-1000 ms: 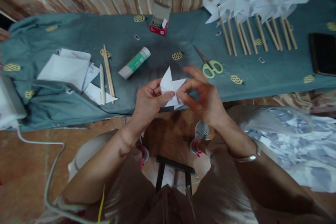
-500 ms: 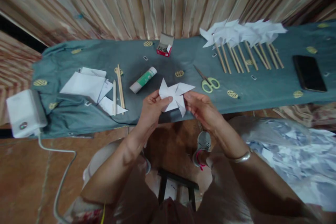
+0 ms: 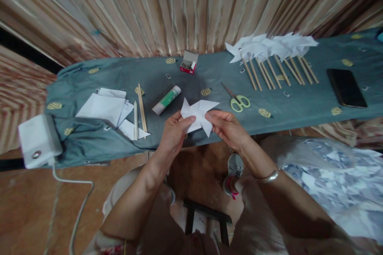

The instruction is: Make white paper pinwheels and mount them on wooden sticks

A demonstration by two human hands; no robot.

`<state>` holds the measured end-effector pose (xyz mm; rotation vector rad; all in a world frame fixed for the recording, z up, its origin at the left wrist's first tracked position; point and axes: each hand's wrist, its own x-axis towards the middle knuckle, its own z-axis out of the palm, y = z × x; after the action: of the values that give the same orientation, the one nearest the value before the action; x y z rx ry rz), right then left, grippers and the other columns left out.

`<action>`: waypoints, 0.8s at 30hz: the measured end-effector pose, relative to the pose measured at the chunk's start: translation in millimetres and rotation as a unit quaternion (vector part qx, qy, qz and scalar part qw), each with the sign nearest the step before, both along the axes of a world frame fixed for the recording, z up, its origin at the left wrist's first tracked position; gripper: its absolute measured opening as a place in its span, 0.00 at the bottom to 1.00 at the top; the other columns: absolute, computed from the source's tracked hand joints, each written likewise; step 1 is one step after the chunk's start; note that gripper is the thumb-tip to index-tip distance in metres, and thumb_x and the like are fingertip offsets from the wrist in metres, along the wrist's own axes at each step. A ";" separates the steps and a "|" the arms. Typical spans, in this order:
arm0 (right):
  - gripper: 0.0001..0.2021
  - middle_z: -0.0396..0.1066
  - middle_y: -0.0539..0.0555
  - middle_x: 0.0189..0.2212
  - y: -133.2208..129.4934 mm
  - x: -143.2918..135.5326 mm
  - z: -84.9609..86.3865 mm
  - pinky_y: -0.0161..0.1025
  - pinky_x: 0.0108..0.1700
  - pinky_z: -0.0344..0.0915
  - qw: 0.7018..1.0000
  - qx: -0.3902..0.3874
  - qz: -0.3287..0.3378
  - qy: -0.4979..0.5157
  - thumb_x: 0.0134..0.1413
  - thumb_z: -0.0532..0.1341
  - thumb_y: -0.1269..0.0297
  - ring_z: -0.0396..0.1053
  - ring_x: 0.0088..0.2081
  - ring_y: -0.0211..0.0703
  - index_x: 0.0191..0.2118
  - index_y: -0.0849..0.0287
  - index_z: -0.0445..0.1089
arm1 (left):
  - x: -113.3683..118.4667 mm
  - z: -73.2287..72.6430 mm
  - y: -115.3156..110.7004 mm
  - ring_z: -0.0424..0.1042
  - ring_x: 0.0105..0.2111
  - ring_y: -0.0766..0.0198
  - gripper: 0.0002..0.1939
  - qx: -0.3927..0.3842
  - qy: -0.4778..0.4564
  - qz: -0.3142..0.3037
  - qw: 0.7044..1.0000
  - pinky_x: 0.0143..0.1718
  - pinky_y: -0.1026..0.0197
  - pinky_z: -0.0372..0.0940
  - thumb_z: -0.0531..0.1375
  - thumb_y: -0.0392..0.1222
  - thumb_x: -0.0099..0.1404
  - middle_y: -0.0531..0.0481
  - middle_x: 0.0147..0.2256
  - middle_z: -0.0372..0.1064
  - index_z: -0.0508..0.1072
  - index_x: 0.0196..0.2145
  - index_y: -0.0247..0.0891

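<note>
A white paper pinwheel [image 3: 200,108] with pointed blades is held between my two hands, over the front edge of the cloth-covered table. My left hand [image 3: 176,129] pinches its left side, thumb on top near the centre. On the right side, my right hand [image 3: 224,125] grips the paper with thumb and fingers close to the middle. Beyond the hands lie a glue stick [image 3: 166,99] with a green label and, to the right, scissors [image 3: 238,101] with light green handles. The undersides of the fingers are hidden by the paper.
Finished pinwheels [image 3: 269,48] on wooden sticks lie in a row at back right, near a black phone [image 3: 347,87]. An open red box [image 3: 188,67] of small metal pieces stands at the back. Paper sheets [image 3: 103,107], sticks [image 3: 141,107] and a white corded device [image 3: 40,141] are left.
My right hand has shifted inward, its thumb now nearer the pinwheel's centre. My left hand keeps its hold. The whole view has tilted slightly upward.
</note>
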<state>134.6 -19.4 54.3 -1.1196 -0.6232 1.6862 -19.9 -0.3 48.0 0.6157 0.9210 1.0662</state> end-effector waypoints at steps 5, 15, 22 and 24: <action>0.15 0.74 0.47 0.22 3.3 -3.9 2.3 0.30 0.26 0.64 1.000 0.000 -0.005 0.004 0.31 0.78 0.56 0.66 0.22 0.30 0.25 0.58 0.78 | -1.0 -0.2 0.8 0.74 0.27 0.65 0.19 -0.012 -0.009 0.010 1.000 0.37 0.62 0.66 0.75 0.39 0.40 0.50 0.28 0.79 0.79 0.32 0.33; 0.17 0.74 0.46 0.20 9.1 -10.2 -2.4 0.28 0.25 0.61 0.999 0.001 -0.023 -0.025 0.27 0.78 0.54 0.65 0.22 0.29 0.23 0.58 0.78 | -6.5 -8.7 4.6 0.75 0.29 0.64 0.20 0.010 0.022 0.044 0.999 0.38 0.61 0.67 0.75 0.39 0.41 0.50 0.31 0.80 0.79 0.35 0.34; 0.17 0.77 0.47 0.23 12.7 -16.8 -8.0 0.32 0.33 0.65 0.999 0.025 -0.027 -0.034 0.25 0.79 0.57 0.69 0.25 0.32 0.24 0.58 0.78 | -7.4 -13.9 4.8 0.74 0.27 0.65 0.21 0.036 0.040 0.047 0.997 0.35 0.62 0.68 0.76 0.40 0.42 0.51 0.30 0.80 0.79 0.36 0.35; 0.16 0.78 0.48 0.24 12.9 -18.4 -9.5 0.34 0.34 0.67 0.999 0.025 -0.024 -0.031 0.25 0.78 0.59 0.70 0.25 0.34 0.26 0.58 0.78 | -6.6 -14.9 4.6 0.74 0.27 0.65 0.21 0.041 0.049 0.043 0.997 0.35 0.62 0.68 0.76 0.41 0.42 0.50 0.31 0.80 0.78 0.36 0.35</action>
<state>116.1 -6.5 44.9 -1.1457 -0.6693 1.5924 -26.5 4.3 33.1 0.7061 1.0009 1.1637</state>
